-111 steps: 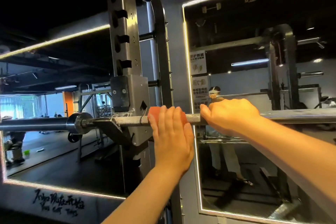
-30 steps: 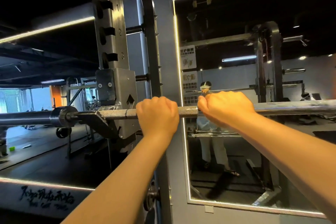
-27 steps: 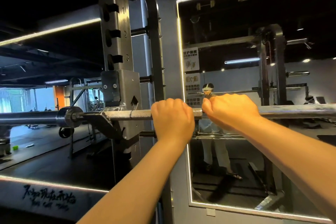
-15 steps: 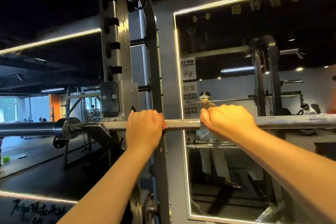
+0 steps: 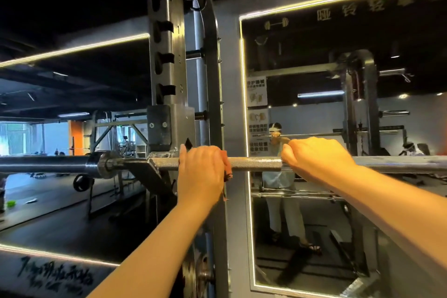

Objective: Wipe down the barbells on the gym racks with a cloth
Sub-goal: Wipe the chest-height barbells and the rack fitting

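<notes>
So, our left hand (image 5: 202,172) has its fingers (image 5: 208,152) clenched round the orange cloth (image 5: 227,167) on the knurled steel barbell (image 5: 254,164), which runs 9-to-3 across the grey steel rack (image 5: 167,55). Our right hand (image 5: 316,159) grips bare bar toward 3 o'clock, and the knurl between them sits right beside the cloth.

The rack upright (image 5: 179,70) bears numbers 1, 2, 3; the mirror (image 5: 314,38) carries characters 哑铃.

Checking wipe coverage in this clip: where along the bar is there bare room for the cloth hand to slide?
Bare knurled barbell lies between the left hand, which grips the cloth, and the right hand; more bare shaft runs right of the right hand. Left of the left hand it is crowded: rack hook, upright, collar.
</notes>
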Motion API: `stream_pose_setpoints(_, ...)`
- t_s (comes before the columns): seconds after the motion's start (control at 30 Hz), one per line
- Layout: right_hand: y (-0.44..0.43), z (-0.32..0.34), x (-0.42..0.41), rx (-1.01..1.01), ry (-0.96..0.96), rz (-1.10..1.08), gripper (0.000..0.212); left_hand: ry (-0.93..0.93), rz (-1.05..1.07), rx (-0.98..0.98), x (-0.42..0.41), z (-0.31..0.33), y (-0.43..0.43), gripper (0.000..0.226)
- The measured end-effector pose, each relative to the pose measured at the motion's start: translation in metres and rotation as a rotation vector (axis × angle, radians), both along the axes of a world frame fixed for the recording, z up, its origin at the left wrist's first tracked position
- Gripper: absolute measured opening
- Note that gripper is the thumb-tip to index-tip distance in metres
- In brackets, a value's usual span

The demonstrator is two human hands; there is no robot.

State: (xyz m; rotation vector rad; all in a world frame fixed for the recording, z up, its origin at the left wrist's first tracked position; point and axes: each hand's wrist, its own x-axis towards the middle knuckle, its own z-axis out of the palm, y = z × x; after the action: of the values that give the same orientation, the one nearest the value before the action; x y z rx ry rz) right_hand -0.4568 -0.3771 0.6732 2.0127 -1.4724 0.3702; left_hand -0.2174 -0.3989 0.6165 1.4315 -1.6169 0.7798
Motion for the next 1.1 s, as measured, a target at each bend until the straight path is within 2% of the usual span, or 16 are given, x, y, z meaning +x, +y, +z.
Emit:
stream_pose_setpoints(0.1,-0.009,0.017,0.019,0.147,-0.033,0.059,0.021,0.13,0.08,0.022,-0.013,0.004,-0.007,0.031)
stream_pose_setpoints(0.17,-0.013,0.016,0.037,0.161,-0.036,0.103,0.016,0.111,0.045,-0.02,-0.032,0.0,-0.01,0.024)
stream_pose_setpoints(0.23,-0.017,0.005,0.049,0.084,-0.002,0.088,0.018,0.052,-0.068,-0.074,-0.041,-0.01,-0.012,0.032)
stream_pose_setpoints(0.37,-0.024,-0.001,0.049,0.006,-0.017,0.042,0.042,-0.059,-0.216,-0.104,-0.008,-0.013,-0.012,0.038)
stream_pose_setpoints(0.5,-0.02,0.0,0.049,-0.001,-0.02,0.043,0.032,-0.071,-0.114,-0.078,0.022,-0.001,-0.021,0.04)
stream_pose_setpoints(0.7,-0.022,-0.005,0.053,-0.094,-0.049,0.005,0.027,0.174,-0.093,-0.166,-0.017,-0.017,-0.022,0.032)
stream_pose_setpoints(0.8,-0.013,-0.005,0.056,-0.08,-0.07,-0.015,0.02,0.14,-0.205,-0.139,-0.021,-0.042,-0.018,0.044)
stream_pose_setpoints(0.87,-0.01,-0.005,0.056,-0.069,0.009,-0.031,0.018,0.083,-0.258,-0.136,-0.003,-0.048,-0.016,0.051)
stream_pose_setpoints(0.97,-0.007,-0.005,0.055,-0.067,0.069,-0.03,0.019,0.003,-0.28,-0.131,0.021,-0.046,-0.011,0.05)
stream_pose_setpoints(1.03,-0.005,-0.004,0.056,-0.061,0.058,-0.033,0.02,0.08,-0.243,-0.14,0.03,-0.031,-0.008,0.045)
stream_pose_setpoints(1.1,-0.006,-0.002,0.056,-0.034,0.014,-0.021,0.023,0.235,-0.193,-0.133,0.034,-0.009,-0.01,0.051)
